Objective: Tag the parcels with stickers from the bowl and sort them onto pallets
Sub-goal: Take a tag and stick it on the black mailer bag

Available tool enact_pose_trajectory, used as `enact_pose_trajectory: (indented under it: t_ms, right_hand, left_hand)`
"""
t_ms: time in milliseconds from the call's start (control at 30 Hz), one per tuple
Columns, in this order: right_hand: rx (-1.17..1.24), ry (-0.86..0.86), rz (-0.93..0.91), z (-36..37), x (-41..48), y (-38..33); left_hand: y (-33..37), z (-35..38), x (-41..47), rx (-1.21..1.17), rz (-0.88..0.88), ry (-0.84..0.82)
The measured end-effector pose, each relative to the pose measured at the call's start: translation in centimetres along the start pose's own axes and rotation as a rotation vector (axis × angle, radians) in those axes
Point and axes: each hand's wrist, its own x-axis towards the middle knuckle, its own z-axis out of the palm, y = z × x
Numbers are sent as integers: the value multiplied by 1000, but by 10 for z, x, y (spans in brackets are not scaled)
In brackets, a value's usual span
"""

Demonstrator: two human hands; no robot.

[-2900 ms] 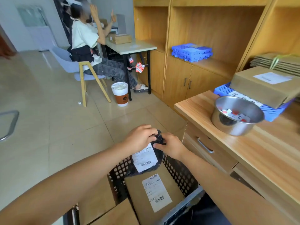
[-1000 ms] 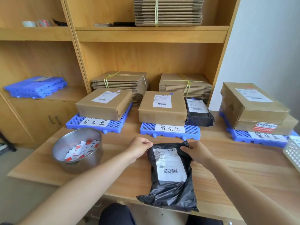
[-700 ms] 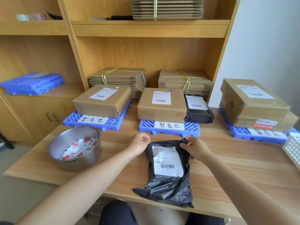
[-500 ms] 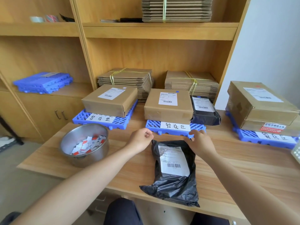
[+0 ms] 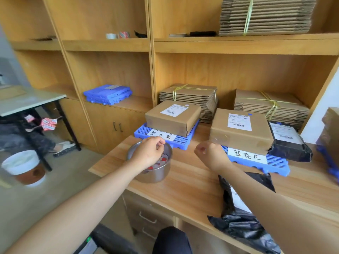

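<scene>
**A:** Where is the left grip?
**B:** Over the steel bowl, fingers curled down among the stickers. I cannot tell whether it pinches one.
**A:** And the right grip?
**B:** At three o'clock from the bowl, above the bench, curled closed with nothing plainly in it.
**A:** The parcel?
**B:** The black poly mailer lies at five o'clock from that grip, partly under the forearm, its crumpled end over the bench's front edge. Blue pallets carrying boxes sit at twelve o'clock.

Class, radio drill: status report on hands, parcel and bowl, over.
Left hand over bowl, fingers curled, grip unclear. Right hand curled, empty. Black parcel on desk under right forearm.
</scene>
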Motion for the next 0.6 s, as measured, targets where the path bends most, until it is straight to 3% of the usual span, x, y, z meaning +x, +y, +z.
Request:
enact_pose_trajectory:
  t_ms: [367,467,600]
  right_hand:
    - [59,-275,-278,67,32,-94]
    - [-60,-373,-335,78,39,-115]
    - [-321,-580,-270,101,52,-128]
  left_hand:
    - [-99,-36,-22,161,57,91]
    - [-107,-29,-27,150,77,64]
    - [-111,-22,-31,86,44,99]
